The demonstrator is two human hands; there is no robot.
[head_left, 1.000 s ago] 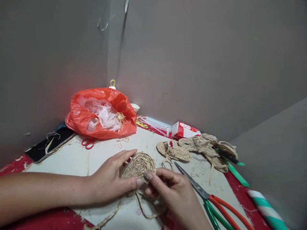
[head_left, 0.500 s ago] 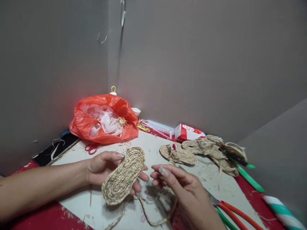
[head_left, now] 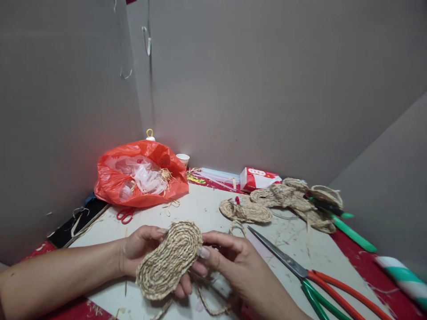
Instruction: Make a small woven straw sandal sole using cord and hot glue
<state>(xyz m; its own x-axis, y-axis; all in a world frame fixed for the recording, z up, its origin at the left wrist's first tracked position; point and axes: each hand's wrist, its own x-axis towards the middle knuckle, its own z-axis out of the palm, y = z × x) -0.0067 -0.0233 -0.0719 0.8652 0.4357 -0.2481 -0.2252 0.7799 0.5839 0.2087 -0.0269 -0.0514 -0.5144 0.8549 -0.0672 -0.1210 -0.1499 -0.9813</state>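
Observation:
A woven straw shoe sole point(head_left: 169, 260), coiled from braided cord, is held up over the white board. My left hand point(head_left: 142, 249) grips it from the left and beneath, thumb along its edge and fingers under it. My right hand point(head_left: 233, 262) pinches the sole's upper right edge between thumb and forefinger. A length of braided straw cord point(head_left: 210, 306) trails below it. Right of my right hand lie large scissors point(head_left: 302, 271) with one red and one green handle. Beyond sits a straw slipper point(head_left: 247, 211) with red beads.
An orange plastic bag point(head_left: 110, 186) holding white plastic and straw stands at the back left, small red scissors point(head_left: 124, 215) in front. More woven straw pieces point(head_left: 293, 200) pile up beside a red-and-white tissue pack point(head_left: 260, 178). A green-striped roll point(head_left: 402, 275) lies far right.
My right hand has moved left and closed on the sole's edge, where before it was apart from it. The large scissors show more fully as the view has shifted.

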